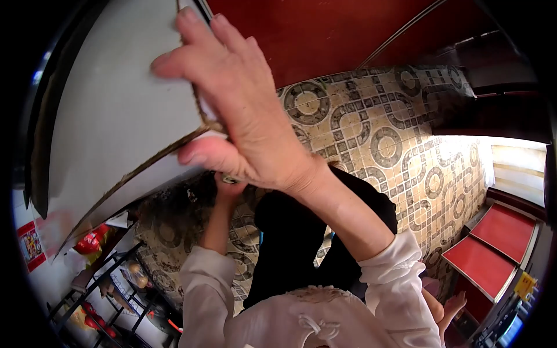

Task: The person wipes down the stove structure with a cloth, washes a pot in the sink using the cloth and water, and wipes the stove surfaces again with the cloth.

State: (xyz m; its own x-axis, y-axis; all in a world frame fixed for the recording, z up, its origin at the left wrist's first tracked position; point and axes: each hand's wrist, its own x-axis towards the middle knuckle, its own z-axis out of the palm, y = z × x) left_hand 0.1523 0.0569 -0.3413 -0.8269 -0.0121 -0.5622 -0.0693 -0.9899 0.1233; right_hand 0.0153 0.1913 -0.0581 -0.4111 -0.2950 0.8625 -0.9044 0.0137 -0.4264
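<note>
A large white panel point(127, 87) with a brown, rough edge fills the upper left. My right hand point(243, 104) reaches across its corner, thumb and fingers spread apart over the edge; whether the palm touches the corner is hidden. Lower down, partly behind my right wrist, is my left hand point(227, 187), closed. A small pale and dark thing shows at its fingers, too small to name. Dark, blurry dirt or debris point(185, 200) lies behind that hand, beneath the panel.
A black metal rack point(125, 287) at the lower left holds red and other items. Red cabinet fronts point(325, 35) rise ahead; red drawer fronts point(493, 249) are at right. Patterned tiles point(386, 145) cover the floor. Another person's hand point(455, 303) shows at the lower right.
</note>
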